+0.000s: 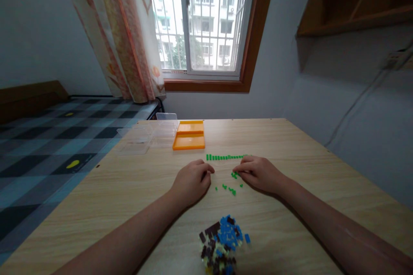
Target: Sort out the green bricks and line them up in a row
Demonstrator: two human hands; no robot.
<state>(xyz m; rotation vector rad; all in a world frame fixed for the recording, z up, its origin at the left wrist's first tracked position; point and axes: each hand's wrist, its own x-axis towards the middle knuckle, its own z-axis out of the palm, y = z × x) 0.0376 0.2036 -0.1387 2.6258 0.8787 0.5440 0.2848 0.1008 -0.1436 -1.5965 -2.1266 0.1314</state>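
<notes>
A row of small green building bricks [222,157] runs across the wooden table, with the taller ones at its left end. Nearer to me lie loose green bricks [232,190] in a scatter. My left hand [192,182] rests on the table left of them, fingers loosely curled, thumb and index finger apart, nothing seen between them. My right hand [260,175] is at a little cluster of green bricks [234,175], just below the row's right part. Its thumb and index finger come together on a green brick there, partly hidden by the fingers.
A mixed heap of blue bricks [229,233] and dark brown bricks [211,251], with some pale ones, lies close to me. Farther back stand an orange tray [189,148] and clear plastic boxes [134,142]. A checked bed [48,154] borders the table's left side.
</notes>
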